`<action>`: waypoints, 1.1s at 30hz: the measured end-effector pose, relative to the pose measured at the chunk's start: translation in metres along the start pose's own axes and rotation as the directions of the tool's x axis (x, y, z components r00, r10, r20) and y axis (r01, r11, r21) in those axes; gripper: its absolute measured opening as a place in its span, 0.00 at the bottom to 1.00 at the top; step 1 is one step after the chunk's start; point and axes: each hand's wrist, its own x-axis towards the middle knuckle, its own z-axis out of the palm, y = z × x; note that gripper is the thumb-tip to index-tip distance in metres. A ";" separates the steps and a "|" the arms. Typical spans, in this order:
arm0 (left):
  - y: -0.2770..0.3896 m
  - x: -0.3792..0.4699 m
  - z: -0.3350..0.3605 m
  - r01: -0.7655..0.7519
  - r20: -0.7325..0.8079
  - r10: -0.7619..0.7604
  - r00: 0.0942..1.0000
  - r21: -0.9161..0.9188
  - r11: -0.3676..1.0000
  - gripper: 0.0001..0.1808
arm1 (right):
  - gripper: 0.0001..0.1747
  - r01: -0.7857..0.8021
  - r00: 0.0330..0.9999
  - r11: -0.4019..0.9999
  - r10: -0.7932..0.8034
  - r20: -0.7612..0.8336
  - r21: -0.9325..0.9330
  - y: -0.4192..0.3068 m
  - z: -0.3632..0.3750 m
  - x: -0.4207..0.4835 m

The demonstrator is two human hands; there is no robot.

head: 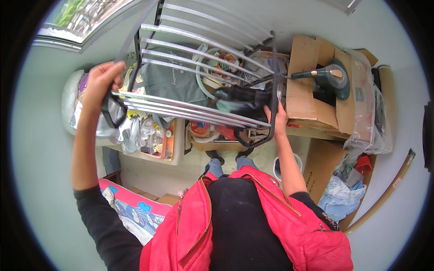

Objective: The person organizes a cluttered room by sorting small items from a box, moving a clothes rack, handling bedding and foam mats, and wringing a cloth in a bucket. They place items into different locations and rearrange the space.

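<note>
A rack with silver metal bars (pixel 203 111) and black end frames is held up in front of me, tilted, its upper part blurred. My left hand (pixel 101 79) is closed around the black frame at its left end. My right hand (pixel 278 120) grips the lower part of the right end frame (pixel 274 78), the fingers partly hidden behind it. Through the bars I see a dark grey-green fabric bag (pixel 176 79) bearing writing. A blurred black item (pixel 247 98) lies behind the lower bars, near my right hand.
To the right, a dark green handheld garment steamer (pixel 339 81) rests on an open cardboard box (pixel 301 98). An orange tray (pixel 169 142) of small items is at the left. A white bucket (pixel 297 164) stands on the floor by my feet. A window (pixel 81 23) is at upper left.
</note>
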 end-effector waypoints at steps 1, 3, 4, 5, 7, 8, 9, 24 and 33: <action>-0.020 -0.003 0.003 0.079 -0.032 -0.080 0.996 -0.022 0.997 0.10 | 0.21 0.031 0.999 0.997 -0.029 -0.034 0.074 0.001 -0.005 -0.011; -0.058 -0.011 0.005 0.159 -0.061 -0.172 0.983 -0.177 0.971 0.10 | 0.22 0.001 0.998 1.000 -0.001 -0.066 -0.013 -0.003 -0.020 -0.027; -0.074 -0.017 0.003 0.153 -0.053 -0.165 0.985 -0.186 0.971 0.10 | 0.21 -0.047 0.995 0.999 0.046 -0.085 0.001 -0.008 -0.029 -0.033; -0.089 -0.026 0.004 0.166 -0.073 -0.182 0.980 -0.190 0.968 0.10 | 0.20 0.068 0.985 0.986 -0.091 -0.148 -0.154 -0.017 -0.039 -0.036; -0.113 -0.047 0.005 0.182 -0.108 -0.222 0.969 -0.296 0.938 0.10 | 0.15 0.011 0.961 0.997 0.010 -0.278 0.074 -0.044 -0.065 -0.033; -0.120 -0.059 0.002 0.196 -0.117 -0.255 0.960 -0.372 0.907 0.10 | 0.16 0.039 0.934 0.885 0.133 -0.332 0.464 -0.061 -0.077 -0.027; -0.124 -0.069 -0.002 0.208 -0.109 -0.283 0.953 -0.446 0.871 0.10 | 0.22 -0.037 0.898 0.912 0.209 -0.387 0.408 -0.081 -0.100 -0.024; -0.028 -0.147 -0.092 0.030 -0.443 -0.008 0.897 0.043 0.999 0.09 | 0.23 0.173 0.897 0.911 0.012 -0.442 0.374 -0.164 -0.131 -0.018; 0.006 -0.023 -0.003 -0.504 0.040 0.510 0.859 0.231 0.832 0.17 | 0.24 0.209 0.853 0.926 -0.016 -0.521 0.313 -0.173 -0.142 -0.078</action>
